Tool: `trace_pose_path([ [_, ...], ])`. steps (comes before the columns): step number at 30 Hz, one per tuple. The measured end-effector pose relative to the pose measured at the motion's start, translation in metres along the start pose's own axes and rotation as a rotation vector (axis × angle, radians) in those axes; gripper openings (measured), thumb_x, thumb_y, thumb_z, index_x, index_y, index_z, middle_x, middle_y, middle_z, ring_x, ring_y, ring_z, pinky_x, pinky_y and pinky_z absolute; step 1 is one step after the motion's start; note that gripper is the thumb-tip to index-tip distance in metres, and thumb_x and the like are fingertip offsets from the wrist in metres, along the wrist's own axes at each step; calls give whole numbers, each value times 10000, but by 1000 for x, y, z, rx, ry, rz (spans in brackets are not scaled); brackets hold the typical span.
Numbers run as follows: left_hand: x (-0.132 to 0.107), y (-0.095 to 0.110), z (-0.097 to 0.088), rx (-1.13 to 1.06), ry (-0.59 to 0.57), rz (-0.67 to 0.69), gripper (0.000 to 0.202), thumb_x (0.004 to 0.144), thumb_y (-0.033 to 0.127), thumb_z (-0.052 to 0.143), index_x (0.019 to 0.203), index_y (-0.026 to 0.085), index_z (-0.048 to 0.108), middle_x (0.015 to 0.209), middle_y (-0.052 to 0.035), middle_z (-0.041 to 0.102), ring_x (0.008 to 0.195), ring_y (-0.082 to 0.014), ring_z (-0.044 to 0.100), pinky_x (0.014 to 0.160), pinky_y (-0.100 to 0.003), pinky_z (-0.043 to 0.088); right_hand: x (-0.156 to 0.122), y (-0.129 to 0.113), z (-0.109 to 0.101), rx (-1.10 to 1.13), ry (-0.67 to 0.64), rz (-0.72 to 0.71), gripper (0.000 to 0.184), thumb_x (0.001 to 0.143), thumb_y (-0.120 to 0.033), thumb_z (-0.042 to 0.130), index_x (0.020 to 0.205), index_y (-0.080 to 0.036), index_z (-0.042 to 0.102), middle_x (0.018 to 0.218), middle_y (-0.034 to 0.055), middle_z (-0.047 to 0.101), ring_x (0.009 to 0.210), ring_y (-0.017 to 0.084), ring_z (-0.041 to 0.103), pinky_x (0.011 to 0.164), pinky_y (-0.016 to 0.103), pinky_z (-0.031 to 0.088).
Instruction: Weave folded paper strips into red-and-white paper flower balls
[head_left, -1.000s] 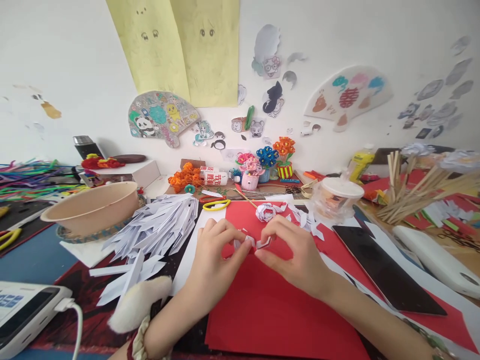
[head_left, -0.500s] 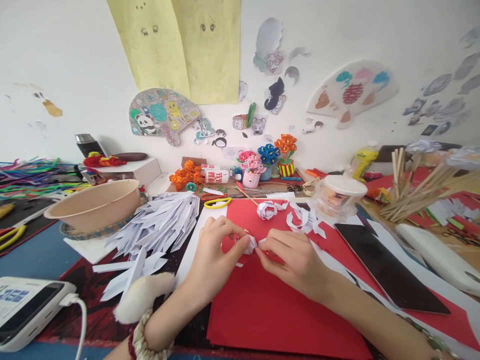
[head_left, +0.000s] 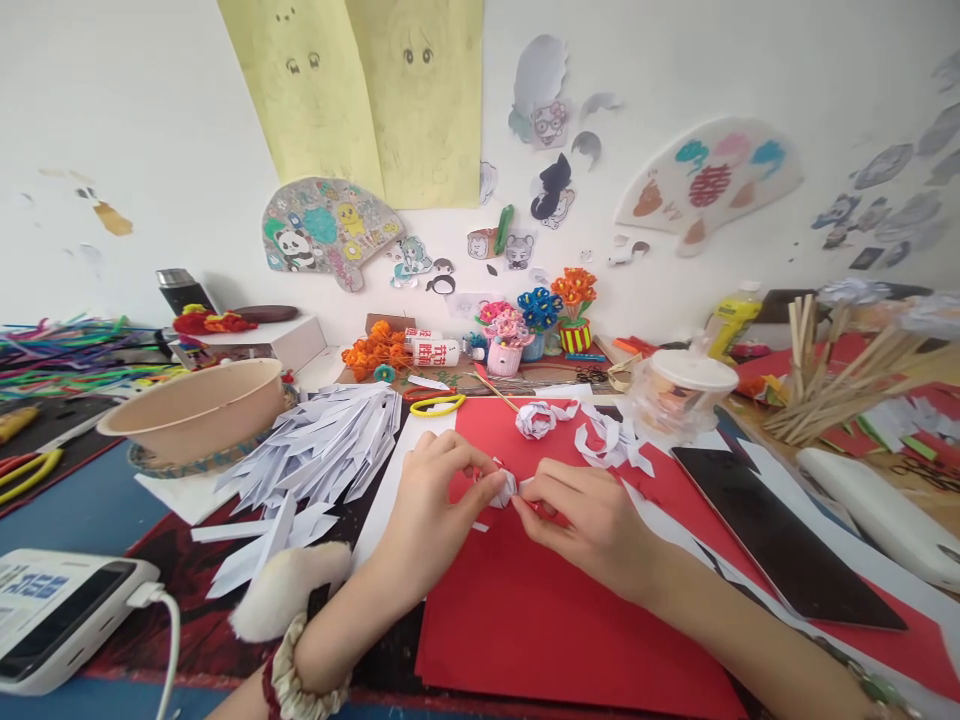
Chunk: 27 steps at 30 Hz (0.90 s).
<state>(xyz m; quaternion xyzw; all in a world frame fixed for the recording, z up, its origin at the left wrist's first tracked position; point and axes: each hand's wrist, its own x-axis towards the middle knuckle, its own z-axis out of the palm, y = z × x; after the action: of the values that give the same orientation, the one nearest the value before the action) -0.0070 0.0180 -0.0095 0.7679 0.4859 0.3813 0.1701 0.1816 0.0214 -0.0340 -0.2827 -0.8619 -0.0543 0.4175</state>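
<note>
A small folded white paper flower [head_left: 507, 488] is pinched between my two hands, above a sheet of red paper [head_left: 570, 620]. The thumb and fingers of my left hand [head_left: 442, 500] close on its left side, hiding part of it. On its right, my right hand [head_left: 581, 510] grips its edge with the fingertips pressed together. Just beyond my hands lies a rolled white paper rose [head_left: 536, 420] on a thin stick. Curled white paper strips [head_left: 611, 440] rest to the right of the rose. A heap of folded white paper strips [head_left: 322, 440] lies to the left.
A beige bowl [head_left: 195, 405] and a white power bank [head_left: 67, 620] with a cable stand at left. Yellow-handled scissors [head_left: 437, 404] lie beyond my hands. At right are a black phone [head_left: 787, 540], a lidded cup [head_left: 686, 385] and wooden sticks [head_left: 832, 385]. Pipe-cleaner flowers [head_left: 538, 310] line the wall.
The whole view has shifted slightly, so things appear a little further right. Both hands keep nearly the same pose on the paper flower.
</note>
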Motion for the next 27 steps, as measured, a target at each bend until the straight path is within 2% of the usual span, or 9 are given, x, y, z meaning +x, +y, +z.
trace_pose_path([
  [2, -1, 0, 1, 19, 4, 11, 138, 889, 249, 622, 757, 211, 641, 845, -13, 657, 857, -198, 555, 785, -341, 413, 1, 0, 0, -3, 0, 14, 265, 957, -152, 457, 707, -186, 537, 601, -34, 452, 511, 90, 411, 486, 226, 321],
  [5, -2, -1, -1, 41, 78, 42, 107, 902, 228, 583, 804, 211, 625, 862, -16, 638, 855, -191, 555, 769, -329, 418, 1, 1, 1, 13, 2, 47, 252, 948, -148, 466, 711, -185, 540, 600, -36, 445, 510, 89, 414, 486, 225, 325],
  [8, -2, -3, -6, 137, 135, 42, 108, 905, 236, 555, 828, 214, 628, 853, -22, 625, 839, -197, 564, 722, -326, 408, 0, 3, 2, 84, -23, 140, 237, 942, -162, 473, 718, -189, 545, 620, -26, 479, 531, 94, 443, 503, 224, 355],
  [10, -2, -5, -11, 214, 92, 26, 99, 886, 226, 562, 821, 215, 635, 844, -22, 635, 834, -204, 584, 715, -333, 400, 1, 4, 2, 149, -53, 233, 205, 926, -170, 492, 734, -191, 562, 644, -17, 530, 548, 100, 476, 513, 225, 375],
  [14, 0, -8, -15, 250, -70, 19, 39, 836, 201, 618, 839, 217, 653, 863, -12, 673, 829, -199, 615, 718, -327, 399, 4, 6, 0, 226, -129, 404, 139, 862, -150, 546, 742, -199, 600, 675, -12, 605, 562, 110, 516, 523, 232, 400],
  [18, 1, -9, -14, 217, -93, 53, 60, 822, 253, 691, 838, 220, 644, 861, 8, 684, 812, -186, 611, 698, -309, 387, 6, 7, -1, 259, -262, 495, 129, 860, -206, 597, 740, -201, 644, 688, -9, 647, 558, 118, 517, 520, 242, 392],
  [22, 1, -11, -11, 247, -87, 99, 87, 821, 247, 700, 807, 218, 619, 851, 16, 680, 806, -180, 603, 699, -308, 374, 6, 11, 0, 302, -352, 505, 183, 916, -280, 590, 775, -200, 675, 726, -4, 675, 605, 129, 552, 552, 248, 391],
  [27, 0, -15, -6, 298, -113, 118, 117, 827, 248, 699, 796, 213, 592, 851, 4, 687, 826, -194, 599, 708, -319, 354, 3, 13, 1, 322, -423, 443, 192, 936, -206, 570, 763, -201, 654, 724, -12, 643, 645, 134, 578, 583, 243, 397],
])
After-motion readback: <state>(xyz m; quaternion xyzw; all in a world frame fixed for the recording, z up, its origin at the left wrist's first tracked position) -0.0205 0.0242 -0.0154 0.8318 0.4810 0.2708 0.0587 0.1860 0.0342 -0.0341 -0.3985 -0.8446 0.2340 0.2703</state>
